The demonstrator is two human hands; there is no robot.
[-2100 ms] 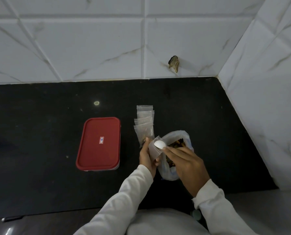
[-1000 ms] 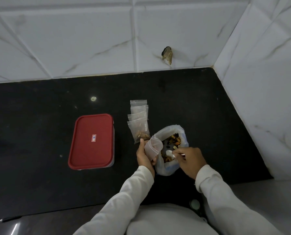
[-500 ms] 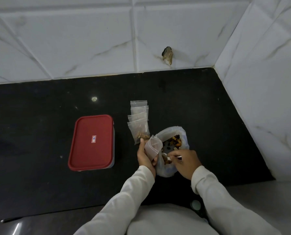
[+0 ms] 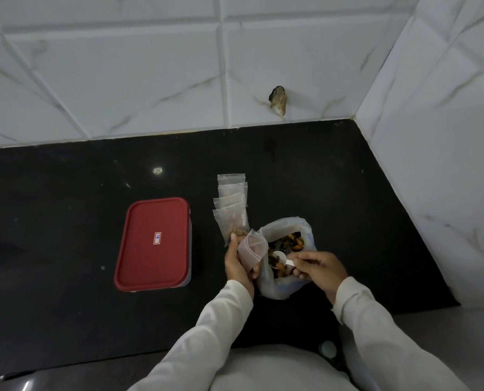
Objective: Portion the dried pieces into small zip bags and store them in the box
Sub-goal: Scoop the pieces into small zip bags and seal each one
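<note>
Glossy black counter (image 4: 66,306), clear plastic zip bags (image 4: 231,204) (thin film), red plastic lid (image 4: 153,244)

Long off-white sleeves are worn. The left sleeve (image 4: 207,328) and the right sleeve (image 4: 376,331) are cut loose, softly creased and ended at the wrists, with the left hand (image 4: 238,265) and right hand (image 4: 321,270) left uncovered. Matching pale fabric is seen over the torso (image 4: 266,371).

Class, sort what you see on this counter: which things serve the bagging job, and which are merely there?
Job: open zip bag, spoon, big bag of dried pieces, filled zip bags, red-lidded box.
Merely there: chipped wall tile, pale counter fleck.
</note>
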